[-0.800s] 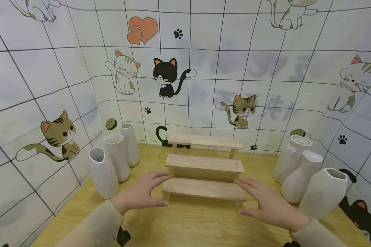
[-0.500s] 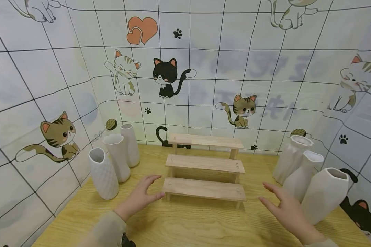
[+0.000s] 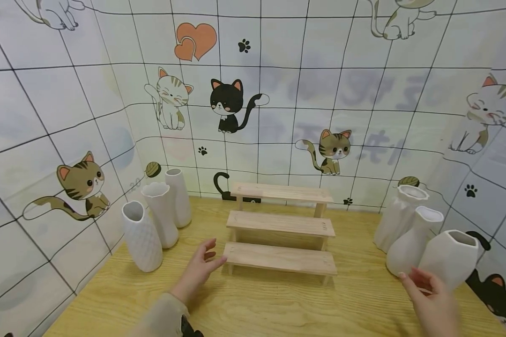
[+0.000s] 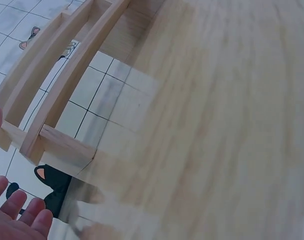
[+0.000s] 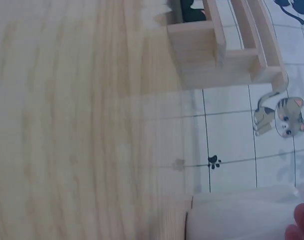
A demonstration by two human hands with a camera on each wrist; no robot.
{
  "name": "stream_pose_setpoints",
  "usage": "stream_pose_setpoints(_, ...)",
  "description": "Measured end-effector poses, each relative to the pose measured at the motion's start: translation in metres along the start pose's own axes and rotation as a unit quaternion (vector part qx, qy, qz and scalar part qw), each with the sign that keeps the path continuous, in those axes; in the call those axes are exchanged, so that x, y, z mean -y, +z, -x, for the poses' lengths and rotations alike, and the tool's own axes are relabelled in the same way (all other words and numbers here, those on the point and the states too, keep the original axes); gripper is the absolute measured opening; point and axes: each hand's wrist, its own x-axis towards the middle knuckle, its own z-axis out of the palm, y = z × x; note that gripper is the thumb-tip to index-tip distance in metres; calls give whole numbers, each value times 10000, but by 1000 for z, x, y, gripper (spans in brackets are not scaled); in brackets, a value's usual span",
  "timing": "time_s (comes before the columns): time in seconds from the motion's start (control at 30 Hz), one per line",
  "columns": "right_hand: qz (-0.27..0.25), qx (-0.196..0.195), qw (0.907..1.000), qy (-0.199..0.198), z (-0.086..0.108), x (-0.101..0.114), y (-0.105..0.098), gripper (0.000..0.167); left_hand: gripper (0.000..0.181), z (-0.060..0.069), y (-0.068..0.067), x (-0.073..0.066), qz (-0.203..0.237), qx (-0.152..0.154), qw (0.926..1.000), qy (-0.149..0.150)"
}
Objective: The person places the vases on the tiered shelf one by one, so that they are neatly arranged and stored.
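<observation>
A three-tier wooden step stand (image 3: 280, 257) occupies the middle of the table. My left hand (image 3: 196, 271) hovers by the left end of its lowest step, thumb close to the wood; whether they touch I cannot tell. It holds nothing, and its fingers (image 4: 29, 217) are loosely bent in the left wrist view. At the right, my right hand (image 3: 434, 299) is in front of an angular white vase (image 3: 449, 255), thumb and fingers apart. Beside that vase stand a narrow-necked white vase (image 3: 411, 245) and a pleated white vase (image 3: 398, 215). The right wrist view catches fingertips (image 5: 301, 217) near a white vase (image 5: 236, 215).
On the left stand a diamond-textured white vase (image 3: 143, 243), a wavy-rimmed white vase (image 3: 162, 217) and a slim white vase (image 3: 178, 199). A cat-patterned sheet (image 3: 278, 117) encloses the back and sides of the yellow wood-grain table (image 3: 278, 309).
My right hand has moved right, from the stand's right end to the angular vase. The left hand has drawn back slightly from the lowest step. The stand and vases look unmoved.
</observation>
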Motion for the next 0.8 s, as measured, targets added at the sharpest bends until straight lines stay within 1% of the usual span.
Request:
stream_pose_setpoints(0.03, -101, -160, 9997, 177, 0, 0, -2, 67, 78, -1, 1, 1, 127, -25, 9999, -85)
stream_pose_setpoints(0.07, -173, -403, 9987, 277, 0, -1, -4, 65, 79, -1, 2, 3, 240, -18, 9996, -137)
stream_pose_setpoints(0.13, -388, -876, 9943, 471, 1, -2, -7, 63, 80, -3, 4, 7, 404, -4, 9990, -199)
stream_pose_setpoints(0.2, -624, -1480, 9851, 622, 3, -1, -9, 61, 81, -4, 6, 11, 551, 36, 9982, -215)
stream_pose_setpoints(0.23, -716, -1716, 9797, 743, 4, 0, -9, 59, 81, -5, 6, 13, 623, 58, 9978, -229)
stream_pose_setpoints(0.27, -816, -1980, 9732, 838, 6, 0, -10, 54, 82, -6, 7, 15, 681, 82, 9974, -229)
stream_pose_setpoints(0.33, -999, -2411, 9604, 981, 7, 1, -10, 52, 83, -7, 8, 18, 785, 123, 9967, -177)
stream_pose_setpoints(0.37, -1057, -2606, 9546, 979, 8, 2, -10, 54, 83, -8, 8, 19, 814, 149, 9965, -143)
stream_pose_setpoints(0.43, -1170, -2785, 9478, 1019, 7, 2, -11, 61, 83, -8, 9, 21, 821, 160, 9964, -121)
stream_pose_setpoints(0.47, -1250, -2851, 9450, 999, 5, 2, -12, 67, 83, -8, 9, 21, 805, 174, 9965, -108)
stream_pose_setpoints(0.5, -1290, -2864, 9443, 984, 3, 0, -13, 72, 83, -7, 9, 21, 798, 192, 9966, -98)
stream_pose_setpoints(0.57, -1395, -2699, 9473, 1022, -4, -4, -15, 83, 82, -6, 10, 20, 747, 227, 9969, -122)
stream_pose_setpoints(0.63, -1521, -2329, 9534, 1172, -11, -8, -18, 89, 81, -4, 11, 20, 716, 276, 9969, -156)
stream_pose_setpoints(0.7, -1614, -1925, 9589, 1323, -18, -12, -20, 94, 79, -4, 11, 20, 668, 358, 9970, -127)
stream_pose_setpoints(0.8, -1874, -1415, 9619, 1403, -27, -13, -21, 100, 77, -4, 11, 21, 617, 517, 9967, -63)
